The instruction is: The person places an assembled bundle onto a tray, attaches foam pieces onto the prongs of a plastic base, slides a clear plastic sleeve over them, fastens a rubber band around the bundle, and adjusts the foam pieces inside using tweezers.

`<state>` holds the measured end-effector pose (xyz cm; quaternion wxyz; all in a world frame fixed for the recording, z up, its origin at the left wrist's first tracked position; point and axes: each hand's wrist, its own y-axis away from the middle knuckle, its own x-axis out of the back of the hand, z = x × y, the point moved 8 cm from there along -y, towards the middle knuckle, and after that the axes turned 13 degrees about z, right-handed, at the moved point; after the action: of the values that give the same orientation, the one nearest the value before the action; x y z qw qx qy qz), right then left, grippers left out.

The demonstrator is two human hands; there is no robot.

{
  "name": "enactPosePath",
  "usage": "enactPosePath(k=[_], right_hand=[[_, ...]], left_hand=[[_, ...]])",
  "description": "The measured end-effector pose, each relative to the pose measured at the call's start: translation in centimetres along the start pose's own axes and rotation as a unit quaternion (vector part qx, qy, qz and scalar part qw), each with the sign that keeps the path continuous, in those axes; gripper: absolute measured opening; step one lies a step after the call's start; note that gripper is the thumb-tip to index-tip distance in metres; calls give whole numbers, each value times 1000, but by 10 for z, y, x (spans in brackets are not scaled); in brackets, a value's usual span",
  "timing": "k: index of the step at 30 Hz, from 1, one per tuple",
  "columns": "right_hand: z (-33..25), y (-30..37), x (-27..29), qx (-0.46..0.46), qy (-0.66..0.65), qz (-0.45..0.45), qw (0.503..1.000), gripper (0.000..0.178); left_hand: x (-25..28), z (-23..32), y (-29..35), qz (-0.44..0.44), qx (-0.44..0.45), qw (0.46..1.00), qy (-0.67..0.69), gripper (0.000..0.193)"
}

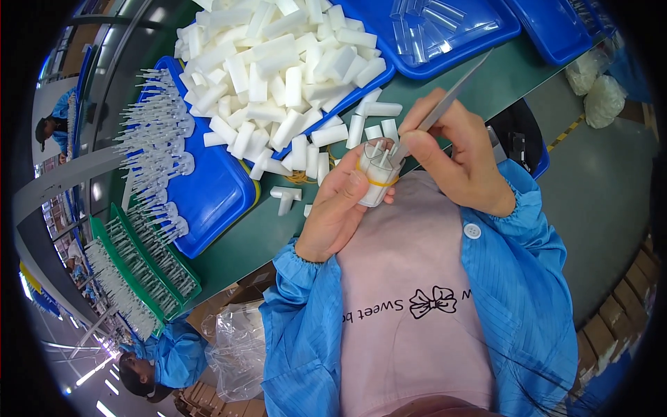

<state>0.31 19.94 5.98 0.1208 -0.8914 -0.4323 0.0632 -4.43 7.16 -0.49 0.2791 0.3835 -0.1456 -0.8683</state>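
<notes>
My left hand (336,208) is wrapped round a short bundle of clear tubes (376,192) with white pieces inside, bound by a yellow rubber band (384,183). The bundle's upper end is tilted up, and slim white stems show at it. My right hand (458,149) pinches a pair of metal tweezers (445,103) between thumb and fingers. Their pointed end sticks up and away to the right, while the other end reaches down to the top of the bundle; whether it touches is unclear.
White foam-like blocks (278,62) heap over a blue tray (233,198), some spilling onto the green table (229,267). White-tipped stems (156,139) lie at left beside green racks (142,260). Clear tubes (420,38) fill another blue tray (479,48). A person (163,358) sits at lower left.
</notes>
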Motion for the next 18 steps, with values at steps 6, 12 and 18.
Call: enactPosePath(k=[6,12,18], right_hand=[[8,-3,5,-64,-104,11,993,10],[17,-4,8,-145,-176,2,974,16],[7,-5,0,-133,-111,-66,983,18]], left_hand=[[-6,-3,1,-49,47,993,97,65],[-10,-2,-1,-37,65,993,95,65],[-6,-10,-1,-42,93,990,96,60]])
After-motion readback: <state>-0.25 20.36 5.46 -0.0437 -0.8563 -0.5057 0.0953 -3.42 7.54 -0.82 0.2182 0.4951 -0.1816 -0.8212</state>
